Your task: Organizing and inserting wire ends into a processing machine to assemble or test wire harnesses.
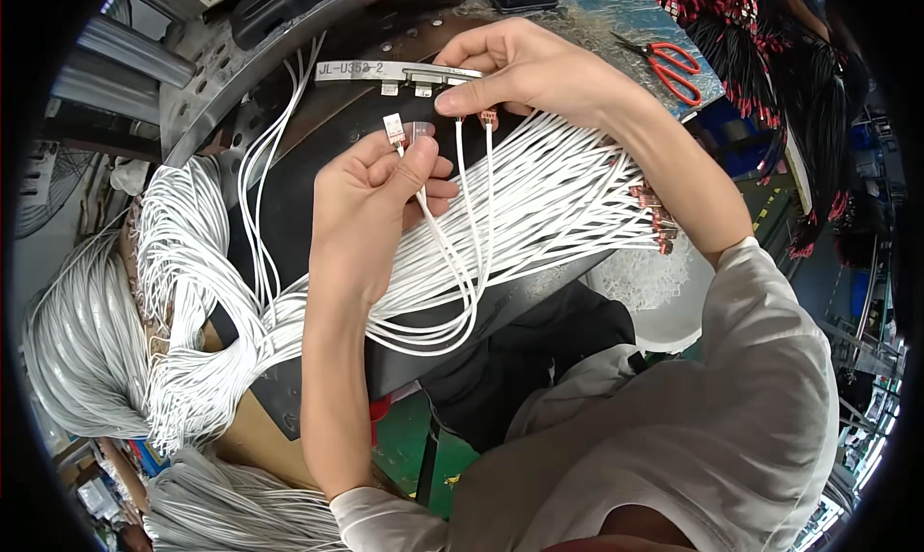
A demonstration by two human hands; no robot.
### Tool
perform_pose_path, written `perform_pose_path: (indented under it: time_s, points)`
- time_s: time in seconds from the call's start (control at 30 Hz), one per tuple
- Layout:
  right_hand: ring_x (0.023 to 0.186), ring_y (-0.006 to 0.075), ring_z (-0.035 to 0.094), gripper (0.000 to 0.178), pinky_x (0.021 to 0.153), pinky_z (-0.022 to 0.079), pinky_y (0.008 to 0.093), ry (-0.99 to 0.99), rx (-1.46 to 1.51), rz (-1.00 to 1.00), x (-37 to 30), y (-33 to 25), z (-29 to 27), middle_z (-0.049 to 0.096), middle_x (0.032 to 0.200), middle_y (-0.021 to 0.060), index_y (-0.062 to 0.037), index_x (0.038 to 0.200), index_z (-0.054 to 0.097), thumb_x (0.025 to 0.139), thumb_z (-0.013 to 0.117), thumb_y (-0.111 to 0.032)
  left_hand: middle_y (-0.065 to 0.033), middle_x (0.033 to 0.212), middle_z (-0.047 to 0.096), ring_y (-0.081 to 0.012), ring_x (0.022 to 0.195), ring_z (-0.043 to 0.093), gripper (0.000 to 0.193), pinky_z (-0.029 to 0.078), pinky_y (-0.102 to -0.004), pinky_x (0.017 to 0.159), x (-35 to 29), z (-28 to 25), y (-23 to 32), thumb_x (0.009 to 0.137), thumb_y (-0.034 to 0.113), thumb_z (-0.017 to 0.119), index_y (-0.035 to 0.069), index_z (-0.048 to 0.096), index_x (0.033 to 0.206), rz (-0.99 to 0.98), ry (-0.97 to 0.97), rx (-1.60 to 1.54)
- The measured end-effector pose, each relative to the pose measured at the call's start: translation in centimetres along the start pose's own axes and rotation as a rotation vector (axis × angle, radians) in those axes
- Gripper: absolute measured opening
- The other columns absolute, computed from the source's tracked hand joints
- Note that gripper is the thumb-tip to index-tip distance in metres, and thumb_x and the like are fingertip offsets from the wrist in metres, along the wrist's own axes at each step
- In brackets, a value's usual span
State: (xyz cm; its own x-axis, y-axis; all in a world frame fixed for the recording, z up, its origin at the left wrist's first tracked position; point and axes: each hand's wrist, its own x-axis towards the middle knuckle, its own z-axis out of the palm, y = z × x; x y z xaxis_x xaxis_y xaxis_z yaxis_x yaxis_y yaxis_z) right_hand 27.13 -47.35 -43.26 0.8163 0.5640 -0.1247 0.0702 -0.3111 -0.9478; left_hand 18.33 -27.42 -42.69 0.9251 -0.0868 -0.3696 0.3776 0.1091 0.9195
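Note:
My left hand [371, 181] is closed, thumb against fingers, on white cables, one ending in a small white connector [393, 128] above the fingertips. A clear plastic piece [421, 131] shows by the thumb. Above and to the right, my right hand [520, 76] grips the right end of a narrow metal bar [346, 71], thumb in front and fingers behind. Small pale connectors [423, 91] sit along the bar's lower edge. Below the right thumb, two white cables with red-brown ends [488, 118] hang down; how they are held is hidden.
A thick bundle of white cables [539, 205] crosses the black work surface [327, 157], red-brown ends at right. Red-handled scissors [674, 71] lie on the blue surface at far right. Grey cable coils [82, 331] stand at left. A white tub [664, 331] of clear pieces is at right.

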Motion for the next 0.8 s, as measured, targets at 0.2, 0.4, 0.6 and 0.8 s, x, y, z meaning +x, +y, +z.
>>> perform_pose_path:
  time_s: [0.2, 0.4, 0.6, 0.8]
  points:
    - [0.069, 0.0029, 0.058, 0.03, 0.058, 0.043, 0.0185, -0.117, 0.107, -0.061, 0.1, 0.0, 0.4, 0.071, 0.087, 0.0008, 0.0006, 0.109, 0.068, 0.086, 0.077, -0.015, -0.0061, 0.084, 0.07, -0.0127, 0.074, 0.067, 0.02, 0.055, -0.0254, 0.07, 0.4, -0.2, -0.1, 0.095, 0.018, 0.068, 0.0, 0.069, 0.102, 0.003, -0.023, -0.018]
    - [0.066, 0.0043, 0.058, 0.03, 0.057, 0.044, 0.0191, -0.159, 0.049, -0.073, -0.1, -0.4, 0.4, 0.07, 0.084, 0.0023, 0.0016, 0.109, 0.068, 0.083, 0.078, -0.009, -0.0052, 0.079, 0.068, -0.0104, 0.069, 0.065, 0.021, 0.053, -0.0219, 0.061, 0.2, -0.6, -0.2, 0.095, 0.021, 0.069, 0.0, 0.071, 0.099, 0.001, -0.047, -0.049]
    - [0.062, 0.0046, 0.058, 0.033, 0.055, 0.045, 0.0193, -0.063, 0.054, -0.057, -0.3, -0.8, -0.1, 0.07, 0.08, 0.0026, 0.0011, 0.11, 0.067, 0.081, 0.08, -0.008, -0.0023, 0.07, 0.063, -0.0081, 0.061, 0.06, 0.025, 0.048, -0.0199, 0.051, 0.0, -1.4, 1.0, 0.092, 0.025, 0.073, 0.0, 0.073, 0.093, -0.1, -0.204, 0.121]
    - [0.062, 0.004, 0.059, 0.034, 0.054, 0.046, 0.0187, -0.133, -0.009, -0.074, -0.2, -1.1, 0.2, 0.071, 0.081, 0.0036, 0.0013, 0.111, 0.068, 0.08, 0.08, -0.006, -0.0019, 0.066, 0.061, -0.0081, 0.055, 0.057, 0.029, 0.045, -0.0212, 0.048, 0.2, -1.0, 0.6, 0.091, 0.029, 0.074, 0.0, 0.073, 0.091, -0.039, -0.132, 0.053]
